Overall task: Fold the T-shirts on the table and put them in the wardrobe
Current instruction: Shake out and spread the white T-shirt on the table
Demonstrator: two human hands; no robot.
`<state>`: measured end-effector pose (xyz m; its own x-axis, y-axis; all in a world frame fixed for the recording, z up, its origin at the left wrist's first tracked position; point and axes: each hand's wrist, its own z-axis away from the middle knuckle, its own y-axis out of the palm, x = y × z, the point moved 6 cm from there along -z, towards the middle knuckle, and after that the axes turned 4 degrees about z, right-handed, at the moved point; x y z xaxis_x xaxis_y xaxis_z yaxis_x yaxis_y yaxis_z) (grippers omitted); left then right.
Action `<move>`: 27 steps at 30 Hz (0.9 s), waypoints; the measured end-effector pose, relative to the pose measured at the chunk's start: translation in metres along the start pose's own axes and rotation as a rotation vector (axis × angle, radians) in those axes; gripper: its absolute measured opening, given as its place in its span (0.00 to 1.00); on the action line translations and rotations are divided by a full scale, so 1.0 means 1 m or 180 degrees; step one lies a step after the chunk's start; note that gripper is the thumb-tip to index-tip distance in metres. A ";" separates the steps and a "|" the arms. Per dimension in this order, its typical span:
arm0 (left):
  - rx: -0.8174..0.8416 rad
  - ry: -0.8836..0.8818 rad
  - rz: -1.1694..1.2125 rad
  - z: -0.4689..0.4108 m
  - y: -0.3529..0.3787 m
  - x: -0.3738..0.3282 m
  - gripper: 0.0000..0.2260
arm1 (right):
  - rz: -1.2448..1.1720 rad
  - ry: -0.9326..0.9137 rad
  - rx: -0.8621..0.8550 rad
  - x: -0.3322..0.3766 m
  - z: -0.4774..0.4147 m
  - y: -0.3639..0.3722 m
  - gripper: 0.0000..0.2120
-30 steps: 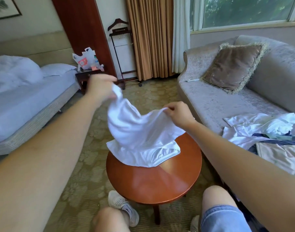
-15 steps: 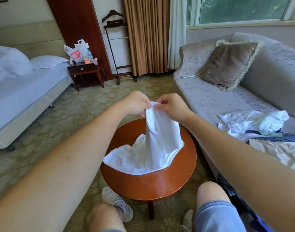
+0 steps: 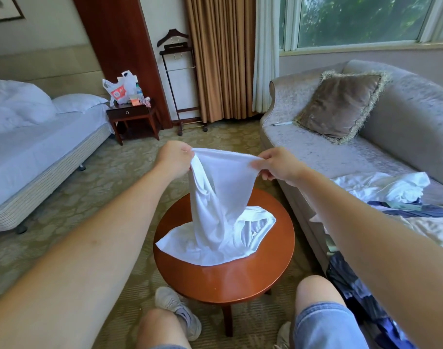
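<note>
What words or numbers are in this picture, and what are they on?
No text here can be read.
Bag on the nightstand: a red print, too blurred to read.
Bottle beside it: a label, too small to read.
Shirt: no print shows.

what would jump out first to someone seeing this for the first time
The white T-shirt at centre: the left hand and right hand pinch its top edge apart, its lower part pooled on the round wooden table. Next, the pile of clothes on the grey sofa at right.
</note>
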<state>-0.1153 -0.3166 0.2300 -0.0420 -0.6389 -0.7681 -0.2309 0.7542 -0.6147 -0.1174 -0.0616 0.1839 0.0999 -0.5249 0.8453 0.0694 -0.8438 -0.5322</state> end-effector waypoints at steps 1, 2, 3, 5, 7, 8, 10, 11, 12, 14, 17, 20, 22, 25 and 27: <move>-0.0001 0.0014 0.0061 0.003 -0.003 -0.002 0.08 | -0.0113 0.0016 -0.0222 0.003 0.001 -0.006 0.11; 0.0018 0.0003 0.0106 0.006 -0.006 -0.003 0.09 | -0.0169 0.0035 -0.0501 0.007 0.004 -0.014 0.10; 0.0058 0.0004 0.0142 0.009 -0.010 -0.004 0.11 | -0.0219 0.0066 -0.0810 0.009 0.006 -0.024 0.10; 0.0128 0.0092 0.0104 0.015 -0.021 -0.006 0.10 | -0.0451 0.0281 -0.1356 0.004 0.010 -0.044 0.09; 0.0200 0.0107 0.0129 0.023 -0.033 -0.007 0.09 | -0.0695 0.0569 -0.1646 -0.005 0.017 -0.060 0.07; 0.0229 0.0102 0.0065 0.027 -0.039 -0.006 0.10 | -0.0744 0.0656 -0.1703 -0.008 0.020 -0.064 0.07; 0.0206 0.0185 -0.0163 0.033 -0.051 -0.007 0.11 | -0.0873 0.0672 -0.1821 -0.006 0.028 -0.072 0.06; 0.0122 0.0255 -0.0240 0.036 -0.059 -0.009 0.10 | -0.0968 0.0647 -0.1894 -0.002 0.032 -0.076 0.05; 0.0013 0.0321 -0.0270 0.040 -0.069 -0.011 0.09 | -0.1050 0.0596 -0.1958 0.004 0.036 -0.079 0.05; -0.0234 0.0362 -0.0076 0.047 -0.089 -0.017 0.11 | -0.1230 0.0445 -0.2025 0.020 0.041 -0.086 0.10; -0.0649 0.0567 -0.0022 0.065 -0.121 -0.036 0.11 | -0.1365 0.0057 -0.2002 0.060 0.053 -0.100 0.11; -0.1147 0.0858 0.0101 0.084 -0.156 -0.062 0.07 | -0.1266 -0.0333 -0.2044 0.108 0.072 -0.117 0.11; -0.1200 0.0687 0.0728 0.088 -0.172 -0.069 0.08 | -0.1201 -0.0594 -0.2081 0.137 0.084 -0.128 0.10; -0.1091 0.0345 0.1594 0.093 -0.188 -0.074 0.06 | -0.1058 -0.0902 -0.2202 0.175 0.100 -0.141 0.12; -0.1063 0.0270 0.2187 0.093 -0.196 -0.078 0.07 | -0.1034 -0.0954 -0.2307 0.189 0.105 -0.148 0.11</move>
<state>0.0238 -0.4007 0.3941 -0.3536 -0.0628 -0.9333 -0.4068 0.9088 0.0929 -0.0050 -0.0245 0.4174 0.4510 -0.2785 0.8480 -0.5028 -0.8643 -0.0165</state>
